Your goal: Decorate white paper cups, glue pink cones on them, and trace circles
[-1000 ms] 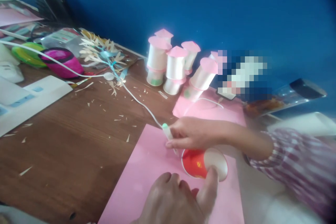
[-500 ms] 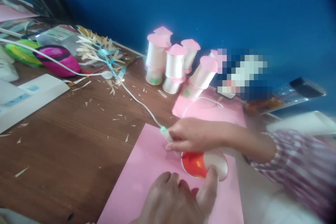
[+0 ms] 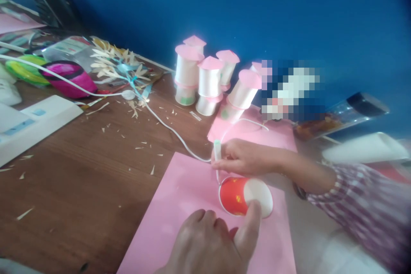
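Observation:
A red paper cup (image 3: pixel 234 195) stands upside down on a pink paper sheet (image 3: pixel 180 197) on the brown table. My left hand (image 3: pixel 208 244) reaches in from the bottom edge. Its fingers are curled and its thumb presses on the cup's white base. My right hand (image 3: pixel 244 158), in a striped sleeve, comes from the right and pinches a white pen-like tool (image 3: pixel 217 150) with a green end. The tool stands nearly upright with its tip at the cup's far-left rim, on the paper. A white cord (image 3: pixel 167 126) runs from it to the left.
Several white cups with pink lids (image 3: pixel 208 81) stand by the blue wall behind a second pink sheet (image 3: pixel 257 132). A clear bottle (image 3: pixel 346 113) lies at the right. A white device (image 3: pixel 28 120), a magenta object (image 3: pixel 69 77) and paper scraps lie at the left.
My right hand has carried the tool round the cup's rim, from its left side toward the far side, and the tool now stands more upright. My left hand still holds the cup down.

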The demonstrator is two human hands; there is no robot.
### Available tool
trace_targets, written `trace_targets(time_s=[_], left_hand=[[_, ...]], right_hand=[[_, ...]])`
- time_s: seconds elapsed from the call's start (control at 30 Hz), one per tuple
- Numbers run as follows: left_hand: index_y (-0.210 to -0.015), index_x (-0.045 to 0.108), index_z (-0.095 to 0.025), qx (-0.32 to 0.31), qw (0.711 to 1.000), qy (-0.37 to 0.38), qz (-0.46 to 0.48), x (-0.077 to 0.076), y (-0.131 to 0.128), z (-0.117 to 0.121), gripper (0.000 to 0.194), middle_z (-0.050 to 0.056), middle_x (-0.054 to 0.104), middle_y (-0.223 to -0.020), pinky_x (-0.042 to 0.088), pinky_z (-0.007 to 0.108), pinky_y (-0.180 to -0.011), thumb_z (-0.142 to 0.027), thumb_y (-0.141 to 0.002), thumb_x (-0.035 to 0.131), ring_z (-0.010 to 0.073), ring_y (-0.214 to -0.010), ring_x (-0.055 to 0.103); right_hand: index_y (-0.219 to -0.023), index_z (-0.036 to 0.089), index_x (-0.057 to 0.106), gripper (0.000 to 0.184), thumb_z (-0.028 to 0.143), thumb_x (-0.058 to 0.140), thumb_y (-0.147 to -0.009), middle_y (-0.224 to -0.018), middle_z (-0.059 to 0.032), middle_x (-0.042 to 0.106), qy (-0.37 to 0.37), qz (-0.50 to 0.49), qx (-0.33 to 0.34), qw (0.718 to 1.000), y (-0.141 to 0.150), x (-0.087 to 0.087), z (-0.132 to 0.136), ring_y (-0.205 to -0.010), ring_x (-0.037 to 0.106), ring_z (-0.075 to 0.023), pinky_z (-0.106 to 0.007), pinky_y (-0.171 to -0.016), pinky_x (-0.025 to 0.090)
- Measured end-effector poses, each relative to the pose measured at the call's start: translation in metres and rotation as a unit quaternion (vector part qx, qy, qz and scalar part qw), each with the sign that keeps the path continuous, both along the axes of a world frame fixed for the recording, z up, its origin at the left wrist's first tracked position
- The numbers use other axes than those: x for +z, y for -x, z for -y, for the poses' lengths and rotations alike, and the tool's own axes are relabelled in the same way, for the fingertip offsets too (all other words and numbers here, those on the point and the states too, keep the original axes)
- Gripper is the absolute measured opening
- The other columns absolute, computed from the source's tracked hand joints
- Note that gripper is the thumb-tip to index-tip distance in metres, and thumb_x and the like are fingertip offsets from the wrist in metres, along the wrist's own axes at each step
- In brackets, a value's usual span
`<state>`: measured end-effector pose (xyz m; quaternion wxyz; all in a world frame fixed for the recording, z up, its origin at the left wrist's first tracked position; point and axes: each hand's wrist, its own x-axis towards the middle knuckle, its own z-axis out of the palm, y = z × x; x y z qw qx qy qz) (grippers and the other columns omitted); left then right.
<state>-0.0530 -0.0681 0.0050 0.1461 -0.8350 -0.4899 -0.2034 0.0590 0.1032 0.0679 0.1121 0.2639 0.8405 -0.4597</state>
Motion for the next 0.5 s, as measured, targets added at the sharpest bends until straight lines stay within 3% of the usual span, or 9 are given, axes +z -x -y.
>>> trace_targets(time_s=[0.2,0.5], left_hand=[[-0.136,0.038,-0.020,0.001,1.000,-0.005,0.017,-0.004,0.001,0.001,0.065,-0.009,0.043,-0.044,0.035,0.019,-0.039,-0.007,-0.073,0.049,0.0098,-0.037,0.043],[-0.137,0.038,-0.020,0.004,1.000,0.014,-0.015,-0.002,0.002,0.002,0.072,-0.009,0.044,-0.045,0.037,0.021,-0.042,-0.005,-0.068,0.051,0.0107,-0.040,0.044]], right_hand=[[-0.072,0.016,0.062,0.028,0.033,0.051,-0.091,-0.062,0.0041,0.052,0.030,-0.028,-0.082,0.996,-0.017,-0.005,0.001,-0.055,0.046,-0.0073,-0.021,-0.055,0.036],[-0.077,0.015,0.065,0.029,0.037,0.052,-0.090,-0.067,0.0004,0.058,0.040,-0.074,-0.168,0.982,-0.045,-0.019,0.008,-0.061,0.054,-0.0106,-0.021,-0.056,0.041]])
